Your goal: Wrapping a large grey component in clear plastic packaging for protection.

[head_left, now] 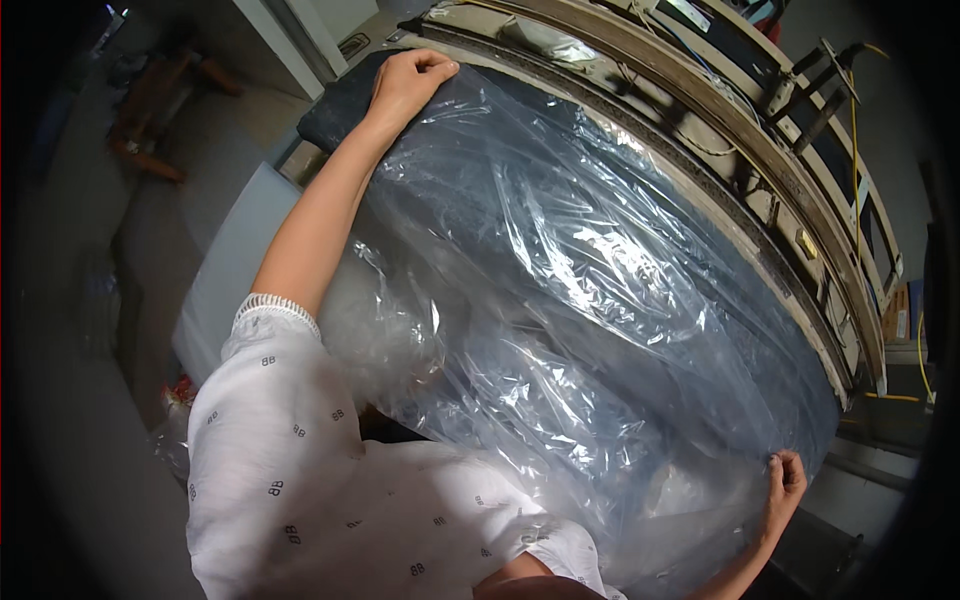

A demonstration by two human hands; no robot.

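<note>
A wide sheet of clear plastic film [560,330] spreads in shiny wrinkles over dark blue-grey material [335,110] in front of me. My left hand [410,85] is stretched to the far left corner, thumb and fingers pinched on the film's edge. Low on the right, my right hand [787,478] has its fingers curled together at the film's near right edge. Between the two hands the film lies creased and catches bright light. Part of it hangs down close to my body, over my shirt front.
Along the far side runs a long machine frame [700,150] with rails, cables and a black bracket [825,90]. A pale sheet or roll [235,260] stands left of my arm. An orange-brown stand [150,120] is on the floor farther left. Crumpled plastic [175,430] lies at lower left.
</note>
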